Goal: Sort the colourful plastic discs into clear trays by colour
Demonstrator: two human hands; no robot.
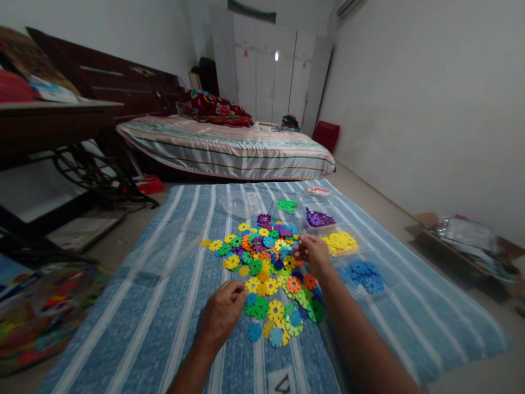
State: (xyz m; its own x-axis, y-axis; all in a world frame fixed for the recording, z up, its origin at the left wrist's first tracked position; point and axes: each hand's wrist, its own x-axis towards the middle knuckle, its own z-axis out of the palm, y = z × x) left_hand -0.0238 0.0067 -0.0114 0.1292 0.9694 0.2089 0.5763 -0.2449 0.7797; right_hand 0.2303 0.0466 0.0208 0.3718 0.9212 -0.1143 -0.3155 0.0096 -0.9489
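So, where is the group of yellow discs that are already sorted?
In the head view, the sorted yellow discs lie right of the mixed pile, just beyond the right hand, between the purple discs and the blue discs.

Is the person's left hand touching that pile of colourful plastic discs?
Touching. The head view shows the left hand resting on the striped cloth, its fingertips meeting the near edge of the mixed disc pile with no gap.

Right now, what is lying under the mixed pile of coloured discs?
The pile of discs lies on a blue-and-white striped cloth, which shows all around it. The left hand rests at its near edge. What lies beneath the cloth is covered.
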